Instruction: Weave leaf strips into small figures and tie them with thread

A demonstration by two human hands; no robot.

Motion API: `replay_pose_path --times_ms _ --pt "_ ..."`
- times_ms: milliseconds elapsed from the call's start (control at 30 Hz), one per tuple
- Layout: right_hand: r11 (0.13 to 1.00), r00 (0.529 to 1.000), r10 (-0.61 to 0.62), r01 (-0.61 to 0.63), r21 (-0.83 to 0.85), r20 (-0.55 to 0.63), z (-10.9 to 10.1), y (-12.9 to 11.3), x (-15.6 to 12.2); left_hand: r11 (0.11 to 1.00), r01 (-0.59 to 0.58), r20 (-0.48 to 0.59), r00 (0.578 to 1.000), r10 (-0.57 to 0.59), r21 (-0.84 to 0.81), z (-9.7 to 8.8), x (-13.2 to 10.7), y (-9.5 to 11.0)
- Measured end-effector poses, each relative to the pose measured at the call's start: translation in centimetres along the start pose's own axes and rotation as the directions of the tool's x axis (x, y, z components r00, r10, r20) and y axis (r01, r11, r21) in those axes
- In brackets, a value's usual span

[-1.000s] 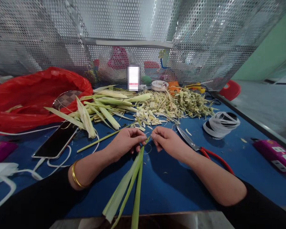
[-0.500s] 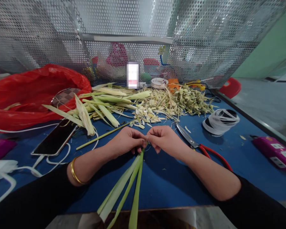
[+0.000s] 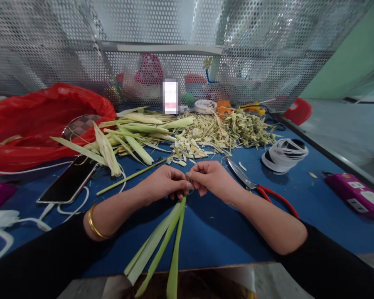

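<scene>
My left hand (image 3: 163, 182) and my right hand (image 3: 210, 176) meet fingertip to fingertip over the blue table (image 3: 224, 232). Both are closed in a pinch on the top ends of several long green leaf strips (image 3: 162, 245), which hang toward me past the table's near edge. A gold bangle (image 3: 93, 222) sits on my left wrist. Red-handled scissors (image 3: 255, 187) lie just right of my right hand.
A pile of green stalks (image 3: 134, 135) and pale trimmings (image 3: 224, 131) lies behind my hands. A red plastic bag (image 3: 34, 124), a phone (image 3: 67, 180) with white cables, a roll of white tape (image 3: 283, 153), a magenta box (image 3: 357, 199) and a perforated metal screen (image 3: 187, 54) surround the table.
My right hand has closed the small gap to my left, so the fingertips now touch at the strip ends. The view has shifted slightly.
</scene>
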State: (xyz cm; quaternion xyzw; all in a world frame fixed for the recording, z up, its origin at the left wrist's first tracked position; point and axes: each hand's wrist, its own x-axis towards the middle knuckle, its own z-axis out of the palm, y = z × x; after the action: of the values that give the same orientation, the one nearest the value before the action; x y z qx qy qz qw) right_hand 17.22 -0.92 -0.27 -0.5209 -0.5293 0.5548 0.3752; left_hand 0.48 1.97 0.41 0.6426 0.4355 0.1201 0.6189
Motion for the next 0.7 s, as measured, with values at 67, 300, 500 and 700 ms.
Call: replay_pose_path --times_ms 67,300,500,700 --pt "0.996 0.998 -0.041 0.045 0.077 -0.045 -0.3 -0.2 0.0 1.0 -0.002 -0.023 1.0 0.002 -0.011 0.1 0.0 -0.1" --pt "0.965 0.986 -0.165 0.159 -0.21 -0.011 -1.6 0.1 0.3 0.997 -0.025 -0.059 0.998 0.02 -0.076 0.1 -0.1 0.0" --pt "0.938 0.98 -0.197 0.188 -0.291 -0.001 -1.3 0.7 0.2 0.996 -0.03 -0.082 0.996 0.023 -0.085 0.2 -0.3 0.1" --pt "0.901 0.974 -0.224 0.217 -0.375 0.027 -1.4 0.4 0.0 0.995 -0.031 -0.098 0.995 0.021 -0.099 0.1 -0.3 0.1"
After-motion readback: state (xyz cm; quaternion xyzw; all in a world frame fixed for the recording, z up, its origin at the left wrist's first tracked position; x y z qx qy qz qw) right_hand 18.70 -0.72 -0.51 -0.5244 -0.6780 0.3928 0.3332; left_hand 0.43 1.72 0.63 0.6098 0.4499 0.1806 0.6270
